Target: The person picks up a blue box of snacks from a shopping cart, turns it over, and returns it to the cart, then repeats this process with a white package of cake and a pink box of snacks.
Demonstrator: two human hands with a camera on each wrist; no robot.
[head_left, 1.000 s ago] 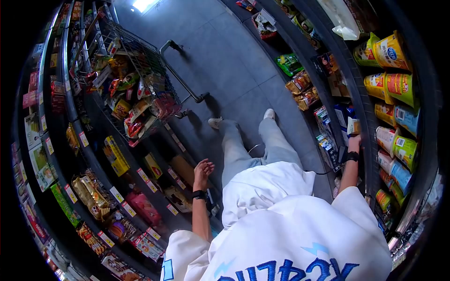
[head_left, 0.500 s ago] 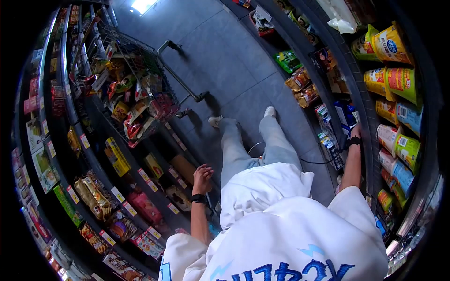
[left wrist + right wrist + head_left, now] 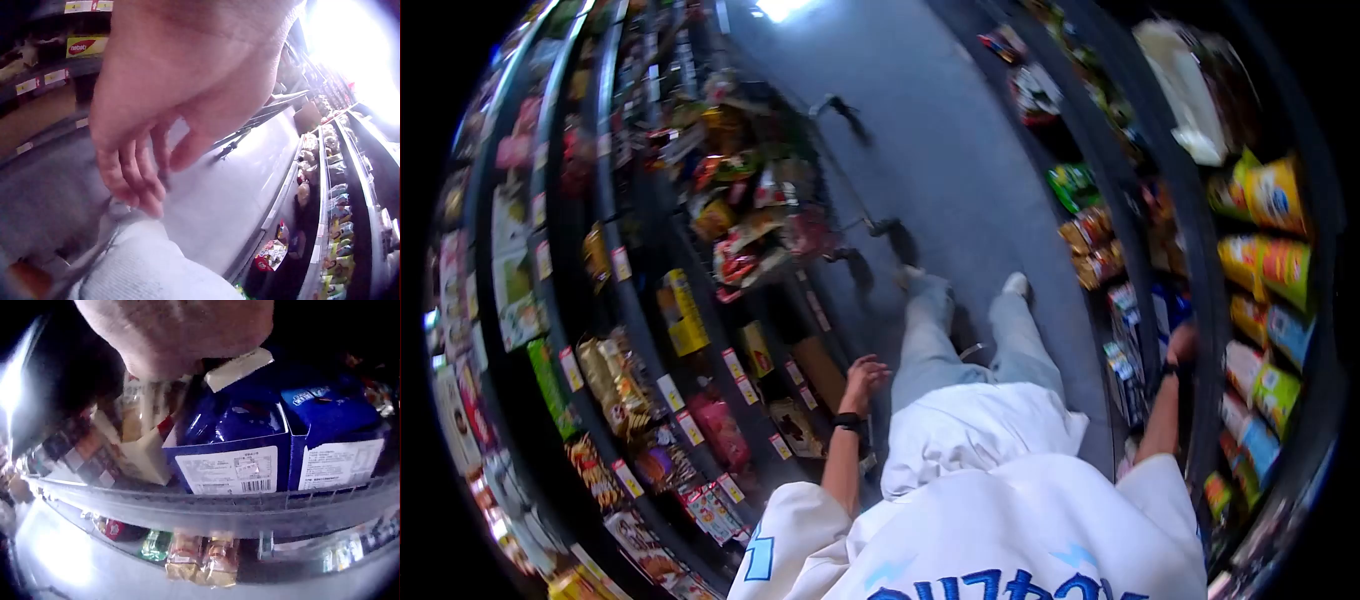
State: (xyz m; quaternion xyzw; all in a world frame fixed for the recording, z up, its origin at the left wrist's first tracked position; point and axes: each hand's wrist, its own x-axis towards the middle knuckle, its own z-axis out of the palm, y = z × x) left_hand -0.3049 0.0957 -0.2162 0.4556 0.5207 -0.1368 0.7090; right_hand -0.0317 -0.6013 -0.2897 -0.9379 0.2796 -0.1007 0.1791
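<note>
My left hand (image 3: 864, 384) hangs beside the left shelves with its fingers loosely bent. In the left wrist view, nothing lies between the left hand's (image 3: 181, 81) fingers and thumb, over a light trouser leg (image 3: 150, 262). My right hand (image 3: 1182, 343) reaches into the right shelf, by blue packaging. Close up, the right hand (image 3: 187, 334) is above two open blue boxes (image 3: 228, 465) of shiny blue packets (image 3: 234, 419). A pale strip (image 3: 240, 370) shows right below it; the right fingers are hidden, so I cannot tell whether they hold it. Left of the blue boxes stands a white carton (image 3: 147, 456).
A loaded shopping cart (image 3: 745, 190) stands ahead on the left, against shelves of packaged snacks (image 3: 615, 385). Bright cup-shaped packs (image 3: 1265, 265) line the upper right shelf. Gold-wrapped packs (image 3: 203, 559) show below the shelf edge (image 3: 250, 512). Grey floor (image 3: 960, 190) runs between the shelves.
The head view has swung, shifting the scene rightward and down, with blur. A small pale pack seen by my right hand a second ago no longer shows there. My left hand still hangs loose.
</note>
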